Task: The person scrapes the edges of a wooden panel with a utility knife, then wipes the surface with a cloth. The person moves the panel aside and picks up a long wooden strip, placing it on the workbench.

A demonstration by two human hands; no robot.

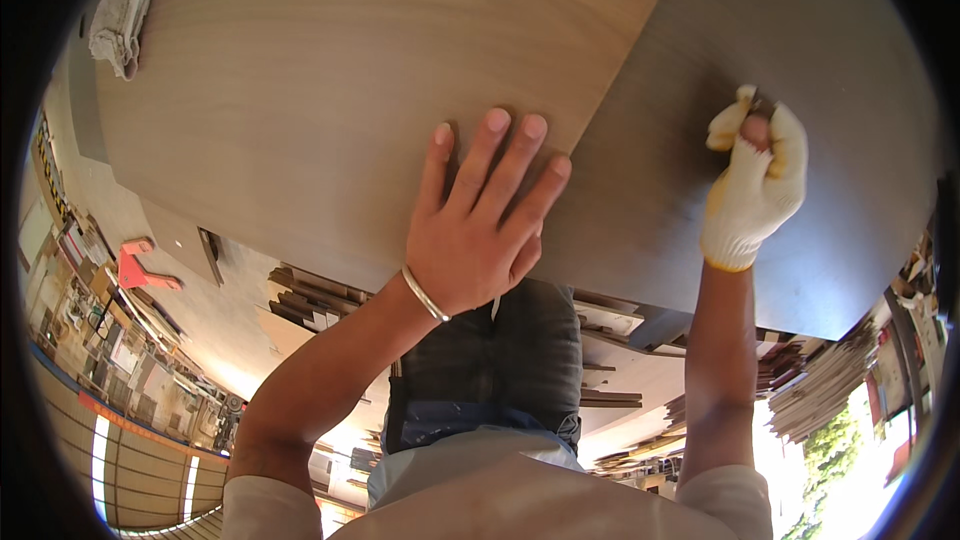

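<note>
My bare left hand (478,210), with a silver bangle at the wrist, lies flat with fingers spread on a light wood-grain board (330,90). Its little-to-index span reaches close to the seam where a dark grey-brown board (640,210) begins on the right. Over that dark board my right hand (755,175) is closed, in a white knitted glove that leaves the thumb tip bare. The thumb presses against the curled fingers. Something small and dark shows at the fingertips, too small to make out.
A crumpled whitish rag (122,20) lies at the light board's far left corner. A red, angular object (145,265) is beyond the left edge. Stacks of dark boards (310,295) and strips (825,380) sit below the work surface, near my legs and at the right.
</note>
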